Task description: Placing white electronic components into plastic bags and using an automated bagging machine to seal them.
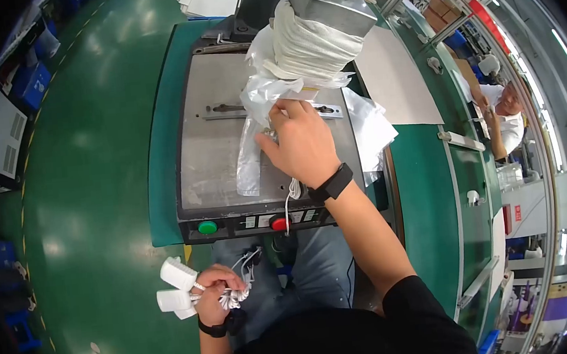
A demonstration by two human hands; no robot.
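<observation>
The right hand (pixel 303 145) is extended over the steel machine plate (pixel 214 149) and its grip is clenched on the lower edge of a clear plastic bag (pixel 257 105). The fingers (pixel 278 113) curl over the film just below the machine head, which is wrapped in white cloth (pixel 308 40). Beneath the grip, the rest of the bag hangs down and trails across the plate. A thin white cable (pixel 292 193) runs out from under the palm, past the black wristband (pixel 331 183), and drops over the front edge of the machine, near the red button (pixel 279 223). The green button (pixel 208 227) sits well to the left of it on the same control strip.

The left hand (pixel 216 294) is held low, beside the person's lap and off the tabletop. Its grip is clenched around a bunch of white chargers (pixel 177 287) with coiled white cords (the exact count cannot be told). The charger bodies stick out to the left of the grip, while the bundled cords (pixel 236 296) sit to its right, touching the fingers. A black band is worn on this wrist too.

To the right of the right-hand grip, more clear bags (pixel 370 129) lie at the plate's edge, and a grey sheet (pixel 396 79) rests on the green tabletop (pixel 426 185) just beyond them. Another person (pixel 504 117) in a white shirt is at the far right, well apart from both hands.
</observation>
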